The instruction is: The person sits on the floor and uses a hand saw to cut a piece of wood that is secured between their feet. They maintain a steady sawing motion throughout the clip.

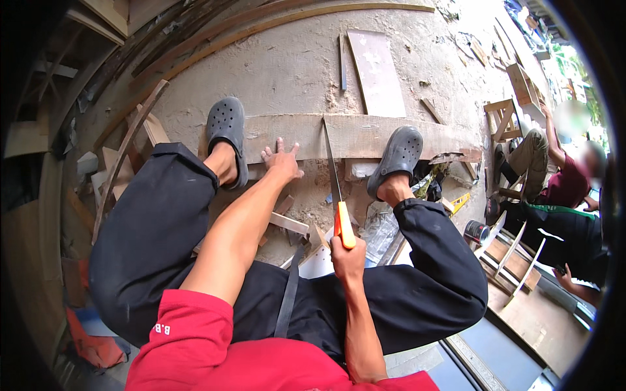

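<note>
A long, weathered wooden board [274, 133] lies crosswise before me, with my two grey clogs on it, one toward each end. Between the feet, the blade of a handsaw [334, 171] crosses the board, its tip near the far edge. My right hand [348, 257] is closed around the saw's orange and yellow handle. On the board left of the blade, my left hand [282, 161] presses down flat with its fingers spread. How deep the blade sits in the wood cannot be made out.
Beyond the board lie a wide pale plank [376, 72] and a narrow dark strip [342, 62]. Wood offcuts [287, 223] are scattered below it. A paint can [476, 231] stands at the right, near other people [564, 179] sitting beside wooden frames. A curved strip [127, 153] leans at the left.
</note>
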A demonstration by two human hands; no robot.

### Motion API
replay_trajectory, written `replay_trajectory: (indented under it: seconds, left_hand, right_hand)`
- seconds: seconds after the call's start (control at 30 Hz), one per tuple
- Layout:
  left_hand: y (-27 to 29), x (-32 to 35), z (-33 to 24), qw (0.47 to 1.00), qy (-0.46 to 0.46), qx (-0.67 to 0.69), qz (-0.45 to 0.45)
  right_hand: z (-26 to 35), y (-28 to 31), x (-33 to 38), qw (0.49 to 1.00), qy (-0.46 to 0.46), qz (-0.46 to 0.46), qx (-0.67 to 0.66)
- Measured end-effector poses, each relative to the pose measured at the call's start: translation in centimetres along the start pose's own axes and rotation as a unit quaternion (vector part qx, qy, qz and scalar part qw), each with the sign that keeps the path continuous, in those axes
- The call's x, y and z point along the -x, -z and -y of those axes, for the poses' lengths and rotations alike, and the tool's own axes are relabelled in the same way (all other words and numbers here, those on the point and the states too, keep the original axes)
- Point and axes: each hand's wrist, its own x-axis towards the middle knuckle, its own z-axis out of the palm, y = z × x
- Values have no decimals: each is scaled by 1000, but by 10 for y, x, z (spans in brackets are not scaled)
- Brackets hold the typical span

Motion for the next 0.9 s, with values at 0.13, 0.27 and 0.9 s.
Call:
replay_trajectory:
  seconds: [0.13,0.27,0.9]
  left_hand:
    - [6,7,-11,1000,-20,-3,-5]
    - [8,7,-3,1000,-25,0,-4]
    - [7,1,1,999,-1,23,26]
  right_hand:
    - [-19,-19,-69,991,-115,-6,-73]
    - [-34,-26,-70,999,-32,-25,-27]
    - [2,9,-10,999,-50,18,-3]
